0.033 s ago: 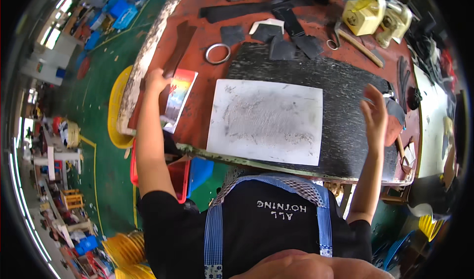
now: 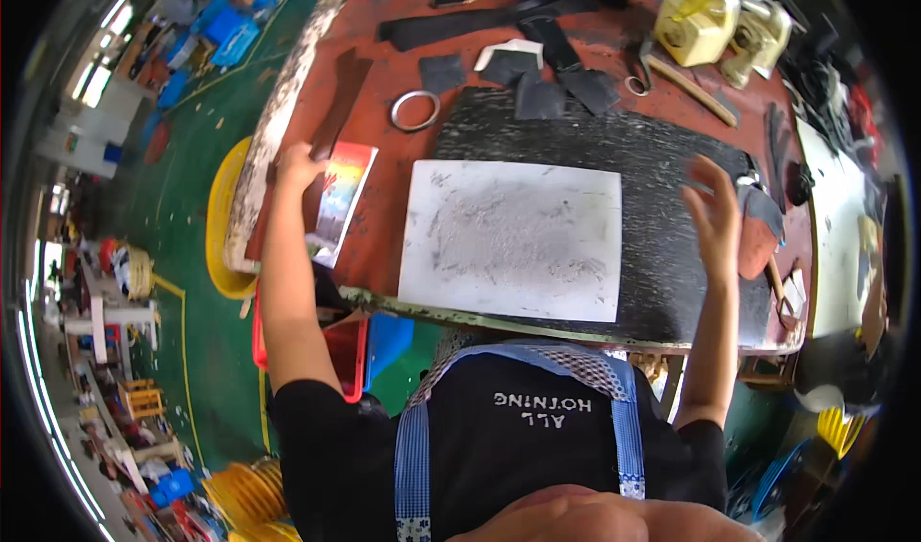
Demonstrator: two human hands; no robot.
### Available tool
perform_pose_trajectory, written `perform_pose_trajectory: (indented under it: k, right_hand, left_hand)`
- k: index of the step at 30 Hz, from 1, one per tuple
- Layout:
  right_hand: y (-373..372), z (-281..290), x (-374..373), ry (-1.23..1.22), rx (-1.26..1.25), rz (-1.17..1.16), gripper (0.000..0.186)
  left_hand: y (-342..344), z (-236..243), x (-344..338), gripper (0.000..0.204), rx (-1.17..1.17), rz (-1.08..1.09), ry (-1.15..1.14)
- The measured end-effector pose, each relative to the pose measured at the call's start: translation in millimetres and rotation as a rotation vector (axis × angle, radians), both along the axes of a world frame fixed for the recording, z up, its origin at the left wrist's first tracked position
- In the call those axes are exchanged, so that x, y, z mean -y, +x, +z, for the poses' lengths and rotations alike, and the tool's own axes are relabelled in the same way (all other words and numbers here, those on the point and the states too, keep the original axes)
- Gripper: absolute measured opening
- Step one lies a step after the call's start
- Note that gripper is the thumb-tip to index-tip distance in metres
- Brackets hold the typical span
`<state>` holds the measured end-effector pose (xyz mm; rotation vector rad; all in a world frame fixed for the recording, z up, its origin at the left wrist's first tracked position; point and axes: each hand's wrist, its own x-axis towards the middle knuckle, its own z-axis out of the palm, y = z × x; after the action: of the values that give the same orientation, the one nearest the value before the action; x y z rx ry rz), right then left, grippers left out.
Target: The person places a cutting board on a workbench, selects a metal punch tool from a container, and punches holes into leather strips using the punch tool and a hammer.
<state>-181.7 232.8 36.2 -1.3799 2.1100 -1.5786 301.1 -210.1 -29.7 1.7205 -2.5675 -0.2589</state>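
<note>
little has shifted since the earlier view: the fingers of our left hand (image 2: 301, 170) pinch the brown strip (image 2: 343, 106), which stretches beyond them, the leaflet (image 2: 348, 192) to their right. our right hand (image 2: 717, 218) holds nothing, fingers parted, so we hold the strip one-handed.

Both arms (image 2: 298, 302) reach forward, left hand (image 2: 301, 169) curled, right hand (image 2: 718, 218) loose with fingers (image 2: 711, 175) parted

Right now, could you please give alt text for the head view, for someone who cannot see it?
A bare left hand touches a dark brown strip on a red worktable; the right hand is open over a black mat, to the right of a smudged white sheet.
</note>
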Motion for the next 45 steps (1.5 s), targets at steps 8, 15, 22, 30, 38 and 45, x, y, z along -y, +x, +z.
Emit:
perform_pose_trajectory:
  k: [8,15,22,30,38,45]
  right_hand:
    - [-47,-17,153,0.237,-0.177,0.203,0.030]
    - [-125,-38,360,0.090,-0.637,0.049,0.025]
    - [-128,-31,444,0.538,-0.626,0.031,0.026]
    - [-128,-30,488,0.567,-0.918,0.069,0.026]
    - [-118,-30,489,0.589,-1.182,0.014,0.022]
    - [-119,35,440,0.237,-1.260,0.044,0.025]
  left_hand:
    - [-48,-25,-54,0.064,-0.070,0.270,-0.182]
    - [-47,-18,-88,0.056,-0.097,0.188,-0.419]
    - [-40,-8,-89,0.056,-0.080,0.202,-0.400]
    - [-48,-15,-83,0.057,-0.080,0.169,-0.405]
    - [-49,-13,-86,0.057,-0.086,0.164,-0.406]
    - [-37,-4,-91,0.056,-0.090,0.179,-0.430]
